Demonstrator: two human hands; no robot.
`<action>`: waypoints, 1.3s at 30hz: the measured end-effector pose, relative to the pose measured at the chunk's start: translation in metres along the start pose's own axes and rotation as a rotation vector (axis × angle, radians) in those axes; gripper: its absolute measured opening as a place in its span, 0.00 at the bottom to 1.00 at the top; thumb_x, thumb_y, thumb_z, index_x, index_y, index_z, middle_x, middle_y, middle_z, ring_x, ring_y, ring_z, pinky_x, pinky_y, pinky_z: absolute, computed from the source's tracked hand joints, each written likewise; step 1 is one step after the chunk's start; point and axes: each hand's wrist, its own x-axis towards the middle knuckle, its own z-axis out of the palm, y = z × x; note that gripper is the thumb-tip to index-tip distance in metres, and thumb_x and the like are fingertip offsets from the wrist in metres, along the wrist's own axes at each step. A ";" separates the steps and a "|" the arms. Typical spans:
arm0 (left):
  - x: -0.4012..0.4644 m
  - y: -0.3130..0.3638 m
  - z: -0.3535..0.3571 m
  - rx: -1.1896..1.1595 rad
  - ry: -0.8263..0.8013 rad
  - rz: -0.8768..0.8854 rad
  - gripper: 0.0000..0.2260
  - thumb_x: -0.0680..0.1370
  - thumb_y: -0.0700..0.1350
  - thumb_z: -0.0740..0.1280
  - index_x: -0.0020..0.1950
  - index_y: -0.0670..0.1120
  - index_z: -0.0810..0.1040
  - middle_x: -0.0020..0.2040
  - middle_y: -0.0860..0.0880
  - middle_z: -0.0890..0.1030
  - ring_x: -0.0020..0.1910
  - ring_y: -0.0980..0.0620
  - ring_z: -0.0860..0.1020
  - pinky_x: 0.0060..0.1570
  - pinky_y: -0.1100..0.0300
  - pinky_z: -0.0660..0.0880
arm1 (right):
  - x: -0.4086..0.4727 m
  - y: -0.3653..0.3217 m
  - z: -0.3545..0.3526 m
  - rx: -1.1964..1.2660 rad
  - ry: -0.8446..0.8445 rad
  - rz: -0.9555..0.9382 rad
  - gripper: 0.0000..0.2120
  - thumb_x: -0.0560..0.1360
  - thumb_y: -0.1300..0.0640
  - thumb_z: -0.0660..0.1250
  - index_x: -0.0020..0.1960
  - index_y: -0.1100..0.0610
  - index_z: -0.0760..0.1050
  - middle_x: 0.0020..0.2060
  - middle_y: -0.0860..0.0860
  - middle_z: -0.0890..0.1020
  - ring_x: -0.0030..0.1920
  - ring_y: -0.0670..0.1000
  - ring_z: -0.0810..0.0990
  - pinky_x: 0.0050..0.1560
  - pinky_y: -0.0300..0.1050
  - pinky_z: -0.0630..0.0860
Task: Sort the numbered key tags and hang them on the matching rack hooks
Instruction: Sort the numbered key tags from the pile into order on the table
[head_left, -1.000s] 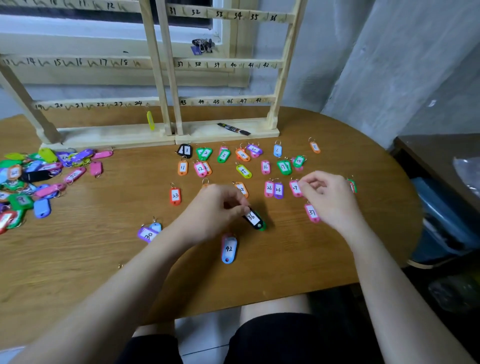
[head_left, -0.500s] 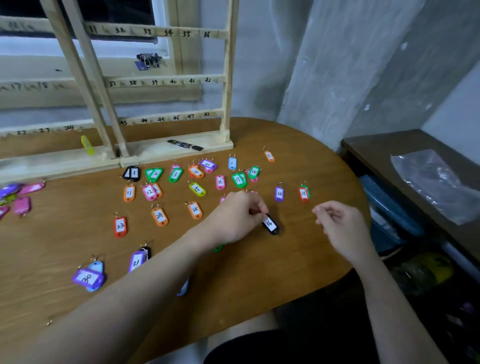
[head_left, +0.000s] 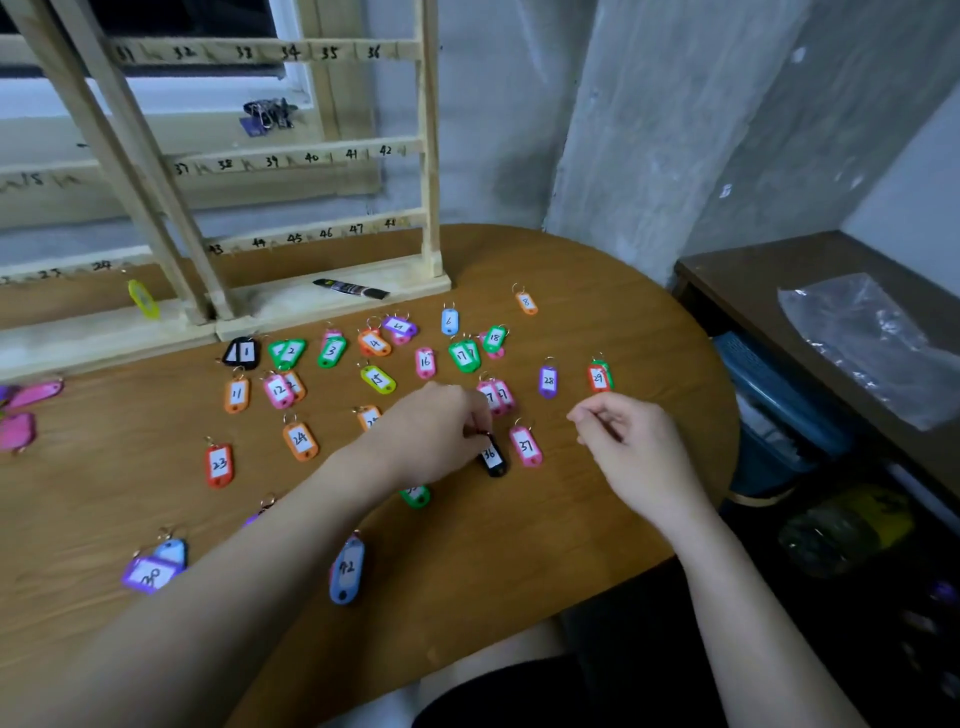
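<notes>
- Across the upper left of the frame stood the wooden rack (head_left: 332, 156), its rails numbered 31–36, 37–42 and 43–48; a yellow tag (head_left: 142, 298) showed below the rail end marked 24, and a black marker (head_left: 351, 288) lay on the rack's base.
- On the wooden table (head_left: 597, 322) below the rack, numbered key tags lay scattered: black 1 (head_left: 243, 353), green 3 (head_left: 332, 351), pink 16 (head_left: 425, 362), purple 28 (head_left: 548, 381), orange 24 (head_left: 300, 441), red 23 (head_left: 219, 464) and blue 42 (head_left: 347, 569) among them.
- Pink tags (head_left: 26, 410) sat at the left edge; a plastic bag (head_left: 872, 343) lay on a dark side table (head_left: 727, 265) at right.
- Near the middle of the frame, the left hand (head_left: 431, 436) pinched the top of the black tag 36 (head_left: 491, 455), which lay on the table just beside pink tag 37 (head_left: 526, 446).
- The left forearm covered part of a green tag (head_left: 415, 496) and an orange one (head_left: 368, 415).
- The right hand (head_left: 631, 449) hovered to the right, fingers curled, thumb and forefinger pressed together; whether they held anything could not be told.
</notes>
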 end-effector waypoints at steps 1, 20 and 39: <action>-0.002 0.000 0.000 0.043 0.014 0.010 0.07 0.79 0.51 0.69 0.56 0.54 0.81 0.51 0.54 0.82 0.50 0.55 0.80 0.51 0.52 0.80 | 0.002 -0.004 0.003 0.015 -0.007 -0.005 0.06 0.80 0.55 0.67 0.48 0.50 0.82 0.39 0.44 0.84 0.43 0.44 0.83 0.44 0.41 0.81; -0.276 -0.195 -0.054 0.083 0.481 -0.727 0.03 0.78 0.48 0.70 0.50 0.52 0.83 0.43 0.51 0.84 0.45 0.47 0.82 0.44 0.54 0.77 | 0.039 -0.165 0.215 0.136 -0.427 -0.325 0.04 0.80 0.54 0.68 0.48 0.51 0.81 0.37 0.44 0.81 0.36 0.42 0.79 0.39 0.38 0.75; -0.310 -0.284 -0.056 0.261 0.801 -0.785 0.14 0.78 0.58 0.68 0.61 0.56 0.82 0.57 0.54 0.79 0.60 0.47 0.71 0.60 0.49 0.67 | 0.030 -0.277 0.413 -0.484 -0.389 -0.686 0.18 0.83 0.43 0.58 0.60 0.52 0.81 0.59 0.49 0.79 0.53 0.56 0.82 0.50 0.50 0.77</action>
